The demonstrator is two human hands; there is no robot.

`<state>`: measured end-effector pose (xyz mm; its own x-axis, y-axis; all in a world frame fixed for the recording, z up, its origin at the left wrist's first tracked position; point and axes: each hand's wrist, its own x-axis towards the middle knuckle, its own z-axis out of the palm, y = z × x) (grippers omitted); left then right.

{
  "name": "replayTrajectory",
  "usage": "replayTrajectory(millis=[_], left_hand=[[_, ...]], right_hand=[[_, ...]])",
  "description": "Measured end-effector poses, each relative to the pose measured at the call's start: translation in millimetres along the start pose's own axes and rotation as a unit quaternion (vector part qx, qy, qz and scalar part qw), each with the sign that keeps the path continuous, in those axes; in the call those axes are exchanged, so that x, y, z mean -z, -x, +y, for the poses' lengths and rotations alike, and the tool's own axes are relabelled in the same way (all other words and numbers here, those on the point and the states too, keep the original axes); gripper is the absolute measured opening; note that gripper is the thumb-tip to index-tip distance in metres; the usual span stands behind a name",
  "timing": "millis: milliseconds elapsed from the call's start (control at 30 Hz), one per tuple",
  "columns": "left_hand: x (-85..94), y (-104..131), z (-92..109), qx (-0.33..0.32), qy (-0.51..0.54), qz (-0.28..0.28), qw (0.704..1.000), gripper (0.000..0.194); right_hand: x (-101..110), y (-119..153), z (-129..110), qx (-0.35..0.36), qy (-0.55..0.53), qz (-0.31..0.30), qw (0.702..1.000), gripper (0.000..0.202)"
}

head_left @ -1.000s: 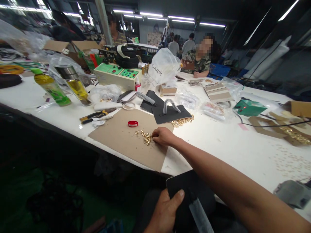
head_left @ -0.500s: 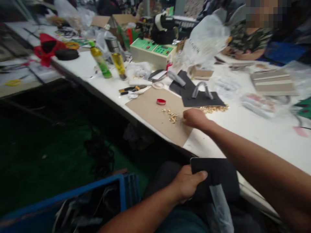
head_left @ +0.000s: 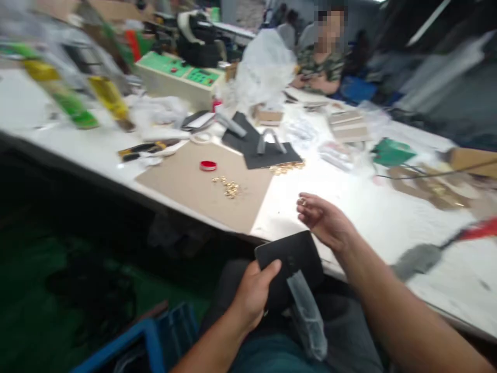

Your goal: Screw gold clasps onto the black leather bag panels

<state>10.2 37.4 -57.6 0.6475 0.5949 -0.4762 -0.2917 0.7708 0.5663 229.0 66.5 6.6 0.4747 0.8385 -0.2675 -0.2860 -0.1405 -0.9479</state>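
Left fingers pinch black panel | wrapped strap long axis slants down-right | right fingers pinch gold piece

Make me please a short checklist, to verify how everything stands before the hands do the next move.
1. Panel held: ok, the left hand grips the black panel, thumb on top.
2. Piece picked: ok, the right hand pinches a gold piece.
3. Gold piece's orientation: cannot tell, too small and blurred.
4. Gold piece on panel: not ok, apart from it.
5. Pliers away from both hands: ok, on the table.
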Motion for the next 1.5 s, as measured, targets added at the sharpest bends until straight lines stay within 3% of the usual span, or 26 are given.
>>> replayTrajectory(millis=[133,367,533,633,733,900,1133,1367,1500], left_hand=[[-17.1,-26.4,10.1,0.042,-0.025,0.018,0.999,0.054],[-60.1,-32.6,14.9,0.043,-0.098,-0.012,0.994,0.066],[-74.4,-32.4,1.1,0.020,-0.118,-0.002,0.993,0.065],[-78.7,-27.3,-10.0,0.009,-0.114,-0.002,0.993,0.064],[-85.6,-20.9,-20.3,-0.006,-0.110,0.008,0.994,0.065],[-99.1,-14.4,-38.2,-0.056,-0.151,0.006,0.987,0.059],[-115.5,-11.4,-59.3,-0.133,-0.334,-0.001,0.933,0.060],[-124.2,-0.3,-65.4,-0.195,-0.462,-0.016,0.865,0.050],[-125.7,6.3,-70.0,-0.205,-0.478,-0.017,0.854,0.048]], right_hand=[[28.4,25.0,-1.3,-0.033,-0.151,0.027,0.988,0.030],[66.2,76.3,-1.1,0.017,-0.210,0.033,0.977,0.033],[84.0,92.3,9.8,0.007,-0.225,0.028,0.974,0.037],[94.3,99.6,17.5,0.018,-0.173,0.030,0.984,0.037],[103.9,110.6,24.3,0.059,-0.047,0.044,0.996,0.032],[116.1,136.3,31.6,0.162,0.174,0.103,0.966,0.014],[128.9,157.3,36.3,0.232,0.265,0.169,0.920,0.007],[140.2,167.6,44.6,0.322,0.282,0.172,0.887,0.009],[134.5,171.2,49.7,0.327,0.279,0.184,0.884,0.010]])
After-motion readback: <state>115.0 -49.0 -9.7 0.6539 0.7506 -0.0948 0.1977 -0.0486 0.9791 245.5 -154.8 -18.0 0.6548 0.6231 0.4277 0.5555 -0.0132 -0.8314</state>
